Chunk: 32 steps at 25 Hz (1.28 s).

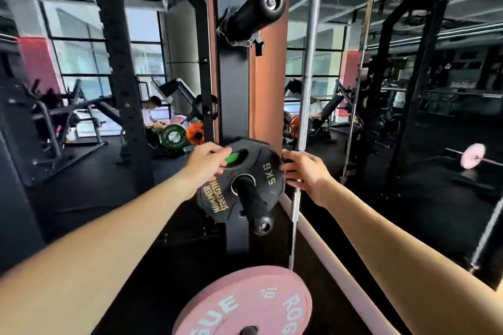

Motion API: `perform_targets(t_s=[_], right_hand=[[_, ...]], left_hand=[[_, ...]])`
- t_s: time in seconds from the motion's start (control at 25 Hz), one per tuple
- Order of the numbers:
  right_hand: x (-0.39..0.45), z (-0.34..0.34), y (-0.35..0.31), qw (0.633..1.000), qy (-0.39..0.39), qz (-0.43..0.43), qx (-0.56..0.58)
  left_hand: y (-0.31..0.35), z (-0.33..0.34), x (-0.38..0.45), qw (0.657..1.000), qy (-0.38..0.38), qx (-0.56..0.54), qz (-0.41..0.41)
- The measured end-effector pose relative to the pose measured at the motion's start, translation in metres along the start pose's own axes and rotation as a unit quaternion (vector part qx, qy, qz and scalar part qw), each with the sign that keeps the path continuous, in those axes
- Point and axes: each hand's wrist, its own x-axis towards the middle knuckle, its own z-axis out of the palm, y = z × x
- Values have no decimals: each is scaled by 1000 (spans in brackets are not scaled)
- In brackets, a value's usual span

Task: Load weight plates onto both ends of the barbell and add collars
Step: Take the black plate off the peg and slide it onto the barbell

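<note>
Hands framed the black 5 kg plate on the lower storage peg of the rack upright: your left hand curled its fingers into the plate's green-lined grip slot at its upper left edge, and your right hand gripped its right edge. Above it, you had a second peg with a silver collar clamped at its base beside the upright. Pink Rogue plate sat on another peg at the frame's bottom edge, and a steel barbell stood upright just right of the rack.
</note>
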Motion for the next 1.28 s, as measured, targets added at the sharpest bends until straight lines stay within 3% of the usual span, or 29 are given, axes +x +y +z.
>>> perform_targets(t_s=[0.08, 0.16, 0.32, 0.48, 0.64, 0.72, 0.84, 0.92, 1.04, 1.16, 1.28], right_hand=[[14, 6, -5, 998, 16, -43, -31], [31, 13, -8, 992, 13, -101, -75], [51, 24, -2, 930, -19, -210, -302], [54, 23, 19, 921, 36, -261, -286], [50, 20, 44, 926, 119, -253, -253], [44, 16, 67, 933, 141, -219, -248], [40, 0, 81, 941, 132, -143, -277], [44, -10, 70, 925, 96, -118, -347], [49, -2, 36, 931, 56, -180, -312], [55, 20, 14, 921, 17, -233, -311], [54, 19, 17, 904, 15, -263, -336]], left_hand=[[-2, 3, 11, 994, 60, 73, 56], [-10, 4, 19, 967, 119, 193, 114], [-18, -3, 29, 931, 160, 278, 175], [-15, 0, 38, 911, 156, 308, 227], [4, 15, 45, 888, 132, 352, 265], [19, 33, 47, 894, 100, 343, 271], [37, 55, 49, 934, 20, 227, 274], [38, 52, 50, 941, 38, 191, 276], [19, 26, 50, 941, 95, 215, 242], [-11, 2, 42, 954, 80, 215, 194], [-40, -10, 31, 979, 47, 143, 139]])
